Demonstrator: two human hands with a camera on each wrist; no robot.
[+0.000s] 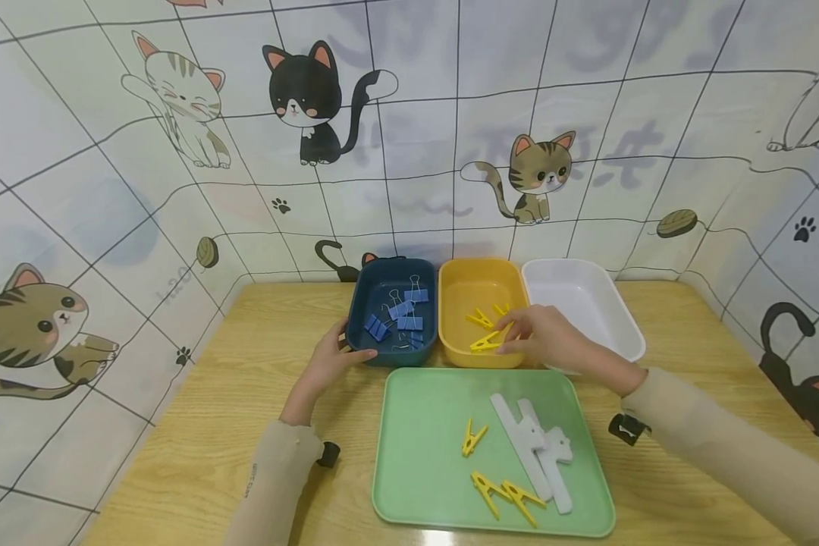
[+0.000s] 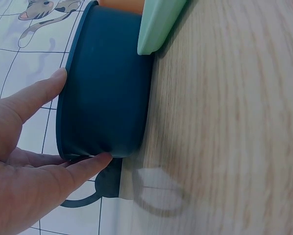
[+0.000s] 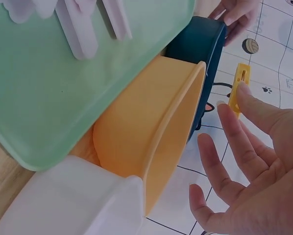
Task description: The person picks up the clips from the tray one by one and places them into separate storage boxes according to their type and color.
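Note:
My right hand (image 1: 549, 334) is over the yellow bin (image 1: 481, 280). Its thumb and index finger pinch a yellow clothespin (image 3: 239, 88), the other fingers spread apart. More yellow clothespins (image 1: 480, 318) lie inside that bin. At the dark blue bin (image 2: 105, 83), my left hand (image 1: 331, 355) touches the near left corner, thumb on the front rim and fingers along the side, fairly straight. Several blue binder clips (image 1: 400, 309) with wire handles are in this bin. On the green tray (image 1: 430, 440) lie three yellow clothespins (image 1: 473, 437) and two long white strips (image 1: 519, 440) with shaped ends.
A white bin (image 1: 580, 288) stands right of the yellow one, so three bins form a row at the back of the wooden table (image 1: 259, 334). The tray is just in front of them. Behind rises a wall covering (image 1: 423, 136) with printed cats.

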